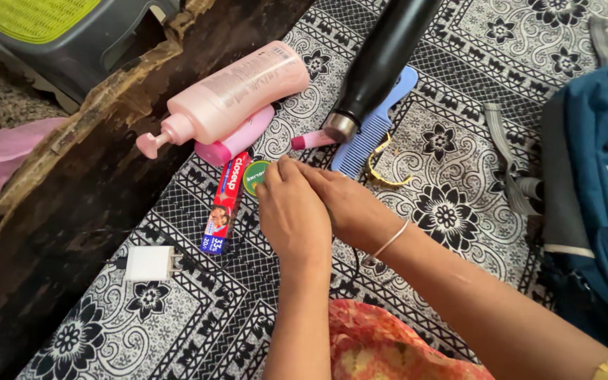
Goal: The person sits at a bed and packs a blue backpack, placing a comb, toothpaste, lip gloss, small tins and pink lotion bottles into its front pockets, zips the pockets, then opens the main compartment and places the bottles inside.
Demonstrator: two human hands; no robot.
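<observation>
**Two hands meeting beside a small green tin**

Both hands are coming together at the centre of the patterned bed cover. The left hand is lying palm down, its fingertips touching the round green tin at eleven o'clock from it. The right hand is tucking in against it from three o'clock. Whether either grip is closed on anything, I cannot tell; the backs of the hands are hiding the fingers. A thin black cord is trailing out below them, probably because they are covering its end.

The tin is showing only partly, flat and green-lidded, touching the red toothpaste box. At twelve o'clock, a pink pump bottle, a black flask and a blue comb are lying loosely together. A white charger is sitting at nine o'clock.
</observation>
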